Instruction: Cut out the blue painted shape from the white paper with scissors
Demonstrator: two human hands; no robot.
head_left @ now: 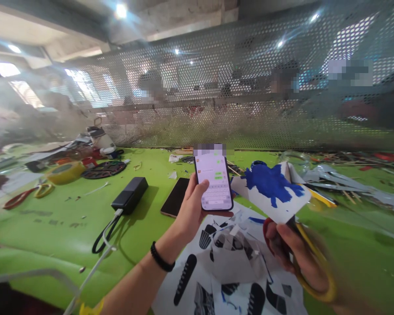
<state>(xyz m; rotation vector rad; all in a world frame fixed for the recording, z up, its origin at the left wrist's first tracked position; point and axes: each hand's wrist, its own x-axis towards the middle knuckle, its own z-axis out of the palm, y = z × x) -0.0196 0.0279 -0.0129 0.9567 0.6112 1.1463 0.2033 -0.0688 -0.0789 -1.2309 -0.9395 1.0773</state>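
Observation:
My left hand (192, 199) is closed round a phone (215, 181), its thumb over the lit screen, which shows a chat and a keyboard. In my right hand (293, 249) is a pair of scissors (330, 286) with red and yellow handles. The fingers sit in the loops, and the blades are mostly hidden behind a white piece of paper (284, 208) with a blue painted patch. Below both hands lies a large printed sheet (170, 291) with dark shapes and cut scraps on it. A second phone (174, 201), screen dark, rests beside my left wrist.
A black power bank (129, 197) with a white cable (100, 258) lies at left on the green table (62, 238). Beyond it are yellow tape (65, 173), another pair of scissors (42, 190) and a paint palette (105, 169). A perforated metal screen (197, 118) closes the back; scraps lie at right.

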